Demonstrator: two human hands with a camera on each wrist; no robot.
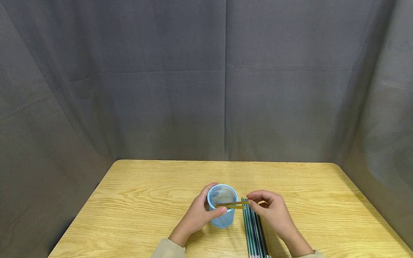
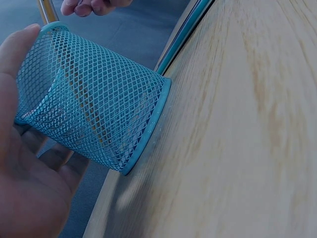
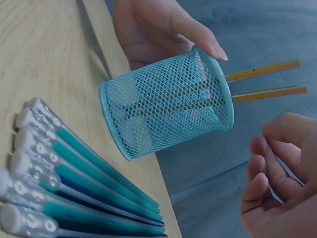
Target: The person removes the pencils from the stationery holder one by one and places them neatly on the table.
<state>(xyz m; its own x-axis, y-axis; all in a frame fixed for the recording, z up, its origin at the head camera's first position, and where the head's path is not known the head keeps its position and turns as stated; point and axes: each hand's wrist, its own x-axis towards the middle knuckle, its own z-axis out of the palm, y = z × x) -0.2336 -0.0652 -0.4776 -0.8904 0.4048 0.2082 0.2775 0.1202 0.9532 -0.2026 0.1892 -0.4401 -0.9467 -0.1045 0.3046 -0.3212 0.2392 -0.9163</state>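
A light-blue mesh pencil cup (image 1: 222,219) is in my left hand (image 1: 199,214), with the thumb over the near rim and the fingers around the far side. Its base is at the tabletop. Two slim yellow pencils (image 3: 265,70) stand in the cup, leaning right, and their upper ends stick out above the rim. My right hand (image 1: 272,211) hovers just right of those ends. In the right wrist view its fingers (image 3: 285,129) are loosely bent, apart from the pencils, with nothing between them.
A row of green and dark-blue pencils (image 1: 251,229) lies right of the cup, below my right hand, with a yellow one along its right side. Silvery ends with pale tips (image 3: 34,153) face the right wrist camera. Grey curtains (image 1: 161,107) surround the wooden table (image 1: 145,200).
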